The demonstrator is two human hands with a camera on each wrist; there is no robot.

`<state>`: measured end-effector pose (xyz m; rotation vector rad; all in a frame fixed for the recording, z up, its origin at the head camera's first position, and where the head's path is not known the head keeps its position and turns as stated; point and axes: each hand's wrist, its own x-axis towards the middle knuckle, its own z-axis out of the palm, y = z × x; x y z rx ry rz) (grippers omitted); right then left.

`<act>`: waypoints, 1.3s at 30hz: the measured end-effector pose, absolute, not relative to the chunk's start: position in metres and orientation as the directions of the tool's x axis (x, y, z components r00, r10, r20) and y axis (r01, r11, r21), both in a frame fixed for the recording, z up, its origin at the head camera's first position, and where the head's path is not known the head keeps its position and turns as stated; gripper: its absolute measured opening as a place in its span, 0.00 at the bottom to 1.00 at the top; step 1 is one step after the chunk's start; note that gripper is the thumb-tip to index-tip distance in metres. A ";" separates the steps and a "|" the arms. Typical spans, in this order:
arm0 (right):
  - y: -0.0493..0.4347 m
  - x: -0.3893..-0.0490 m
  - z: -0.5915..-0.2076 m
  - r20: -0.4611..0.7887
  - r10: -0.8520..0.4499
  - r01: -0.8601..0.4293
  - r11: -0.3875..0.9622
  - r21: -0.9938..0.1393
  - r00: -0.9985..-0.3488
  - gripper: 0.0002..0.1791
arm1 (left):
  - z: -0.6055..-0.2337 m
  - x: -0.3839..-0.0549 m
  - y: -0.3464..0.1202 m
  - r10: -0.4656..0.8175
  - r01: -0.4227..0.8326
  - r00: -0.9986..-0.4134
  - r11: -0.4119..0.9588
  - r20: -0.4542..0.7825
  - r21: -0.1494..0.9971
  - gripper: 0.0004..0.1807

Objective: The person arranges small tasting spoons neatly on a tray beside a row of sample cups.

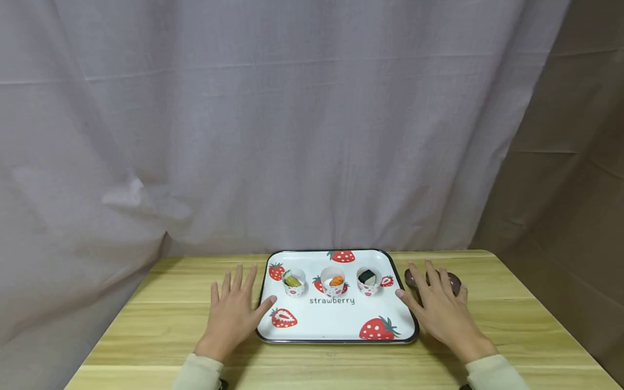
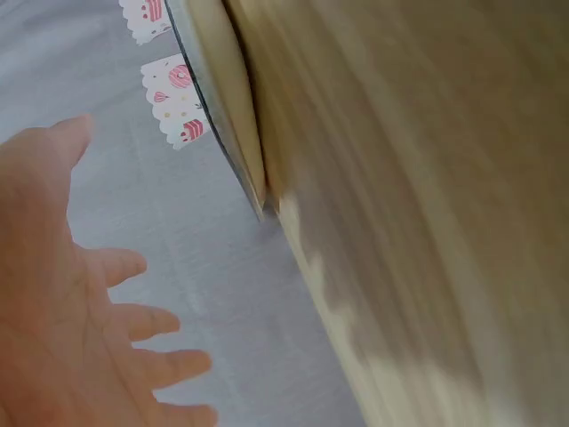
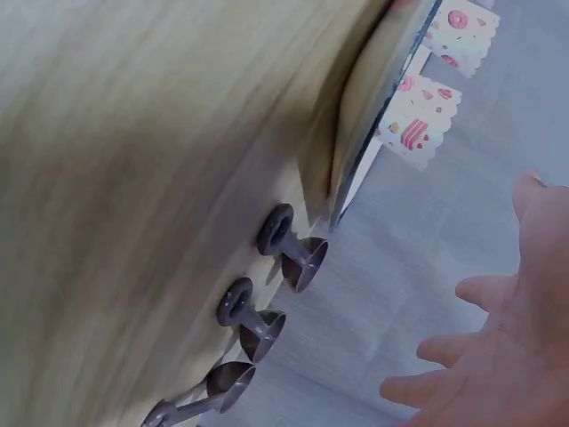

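Observation:
My left hand (image 1: pixel 234 312) is held with fingers spread at the left side of a white strawberry-print tray (image 1: pixel 317 322), its thumb overlapping the rim. On the other side my right hand (image 1: pixel 442 311), also spread and holding nothing, has its thumb near the tray's right rim. Three small patterned paper cups stand in a row on the tray. The left cup (image 1: pixel 294 291) has a yellow-green piece (image 1: pixel 292 281), the middle cup (image 1: pixel 332 291) an orange piece (image 1: pixel 336 280), the right cup (image 1: pixel 369 290) a black-and-white piece (image 1: pixel 368 278) like a rice ball.
Several dark brown scoops with ring-ended handles lie right of the tray, one scoop (image 3: pixel 305 262) nearest it; the right hand partly covers them in the head view. The wooden table (image 1: pixel 161 319) ends at the back against a grey curtain (image 1: pixel 312 135).

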<state>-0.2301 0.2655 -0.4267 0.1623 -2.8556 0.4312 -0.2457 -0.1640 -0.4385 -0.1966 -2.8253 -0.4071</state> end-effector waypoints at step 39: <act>0.267 -0.215 -0.436 -0.030 0.024 0.038 0.709 -0.705 -0.999 0.03 | -0.457 -0.234 -0.178 0.147 -0.051 -0.983 0.355 -0.109 0.933 0.25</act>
